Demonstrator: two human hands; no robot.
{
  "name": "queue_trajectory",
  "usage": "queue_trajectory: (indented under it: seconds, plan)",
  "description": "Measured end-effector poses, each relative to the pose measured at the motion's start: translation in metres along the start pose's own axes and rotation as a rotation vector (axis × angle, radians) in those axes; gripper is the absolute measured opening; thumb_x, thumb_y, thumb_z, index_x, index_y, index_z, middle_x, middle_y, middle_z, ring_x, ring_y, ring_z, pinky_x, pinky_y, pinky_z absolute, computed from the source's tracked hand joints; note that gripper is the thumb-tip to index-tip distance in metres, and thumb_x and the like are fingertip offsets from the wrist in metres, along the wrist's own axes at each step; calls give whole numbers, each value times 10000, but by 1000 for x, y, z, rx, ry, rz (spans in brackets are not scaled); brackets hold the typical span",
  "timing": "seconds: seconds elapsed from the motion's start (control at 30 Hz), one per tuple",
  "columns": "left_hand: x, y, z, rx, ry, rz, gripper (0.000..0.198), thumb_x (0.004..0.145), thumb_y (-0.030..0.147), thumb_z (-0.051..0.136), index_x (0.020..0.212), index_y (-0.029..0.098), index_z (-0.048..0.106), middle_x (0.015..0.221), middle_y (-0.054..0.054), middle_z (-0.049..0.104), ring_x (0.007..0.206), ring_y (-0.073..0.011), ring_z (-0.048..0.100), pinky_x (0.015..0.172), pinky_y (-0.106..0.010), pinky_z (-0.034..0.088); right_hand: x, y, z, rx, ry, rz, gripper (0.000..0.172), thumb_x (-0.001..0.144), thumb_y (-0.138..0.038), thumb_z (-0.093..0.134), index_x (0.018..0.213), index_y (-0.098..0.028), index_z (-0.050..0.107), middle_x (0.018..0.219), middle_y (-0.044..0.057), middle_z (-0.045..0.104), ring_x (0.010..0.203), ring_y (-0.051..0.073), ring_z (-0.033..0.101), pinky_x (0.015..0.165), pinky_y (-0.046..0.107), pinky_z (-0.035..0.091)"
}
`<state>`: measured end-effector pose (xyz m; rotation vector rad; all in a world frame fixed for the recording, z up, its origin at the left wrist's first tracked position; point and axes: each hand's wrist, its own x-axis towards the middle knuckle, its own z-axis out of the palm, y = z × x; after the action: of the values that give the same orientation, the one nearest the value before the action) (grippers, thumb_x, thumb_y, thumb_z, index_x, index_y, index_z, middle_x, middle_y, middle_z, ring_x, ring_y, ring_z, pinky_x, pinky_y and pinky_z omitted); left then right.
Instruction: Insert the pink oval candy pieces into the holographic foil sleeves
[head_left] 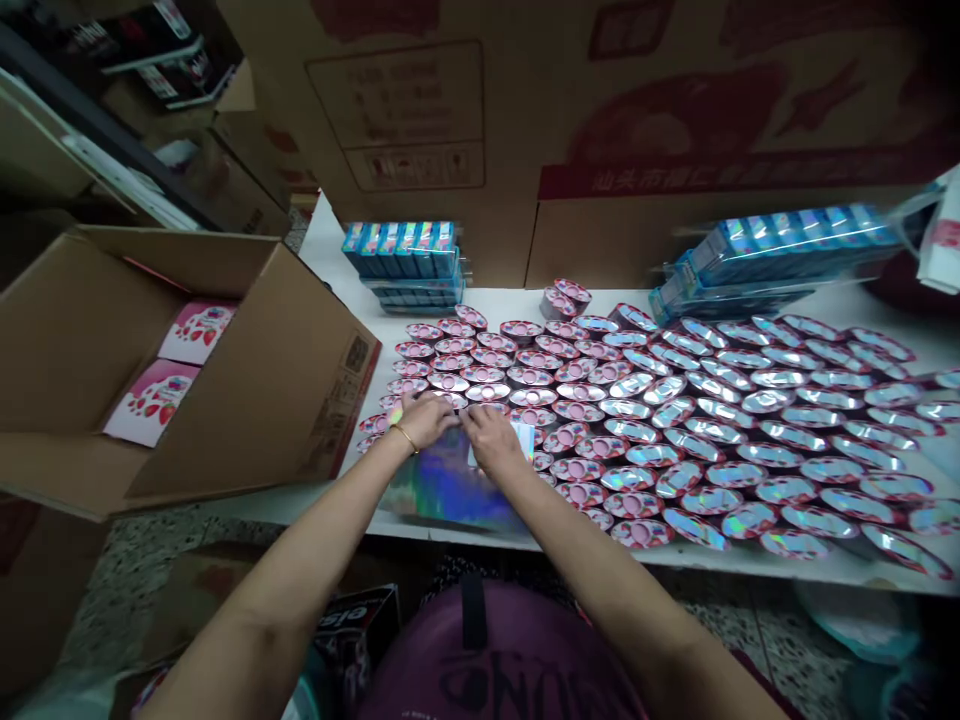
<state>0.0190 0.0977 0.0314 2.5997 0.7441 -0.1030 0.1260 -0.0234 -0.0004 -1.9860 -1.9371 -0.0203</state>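
My left hand (427, 418) is at the far edge of a shiny rainbow-sheened sheet (461, 490), fingers bent together; a thin gold bracelet is on the wrist. Close on its right, my right hand (491, 440) also has its fingers bent and pressed together over the sheet. Whatever lies between the fingertips is too small and blurred to make out. A pale card (525, 440) shows partly from under the right hand. Just beyond the fingers stand rows of small oval-looking pink tins (487, 374); farther right, similar tins have shiny silvery tops (772, 455).
An open carton (315, 370) at left holds two pink-and-white strawberry-print boxes (154, 400). Blue wrapped packs stand at the table's back left (405, 260) and back right (787, 250). Large cartons (450, 120) form a wall behind. The white table's front edge (720, 560) is near my body.
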Motion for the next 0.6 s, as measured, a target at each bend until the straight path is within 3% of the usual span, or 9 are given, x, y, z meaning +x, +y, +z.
queue_trajectory:
  seconds: [0.2,0.37,0.43,0.5,0.53,0.6]
  plan:
    - [5,-9,6,-217,-53,-29,332,722,461,522,565,186,620,621,-36,606,781,-182,517,771,-293,340,-18,-1,6,56,75,-57,272,869,-156,344,1020,-137,570,1028,113,554,873,198,455,752,326,375]
    - [12,-5,4,47,14,-67,199,751,335,525,660,194,633,822,-59,637,911,-237,508,879,-440,267,-42,-12,-36,356,118,147,178,837,-185,413,867,-179,588,955,75,574,877,171,486,765,300,391]
    - [11,8,3,69,134,-72,140,751,291,534,772,211,645,956,-75,623,1000,-255,474,921,-479,226,-61,-7,-61,571,133,299,149,811,-193,442,846,-184,586,883,55,576,838,154,509,745,277,403]
    - [6,32,7,-78,205,-48,201,769,286,514,914,215,635,1054,-88,597,1044,-249,457,942,-466,235,-86,6,-84,779,110,476,122,784,-225,479,808,-192,594,807,27,577,762,139,526,691,257,412]
    - [2,48,11,-222,183,-22,244,789,302,487,968,207,622,1074,-91,592,1045,-238,465,940,-442,265,-98,16,-93,872,92,577,115,770,-253,500,788,-196,598,770,13,577,713,131,527,652,248,411]
    - [-5,86,26,-597,17,21,319,821,357,428,1016,179,607,1055,-90,608,997,-206,512,902,-375,345,-123,36,-103,1034,73,775,134,738,-314,542,751,-195,603,677,-13,568,600,113,506,561,230,388]
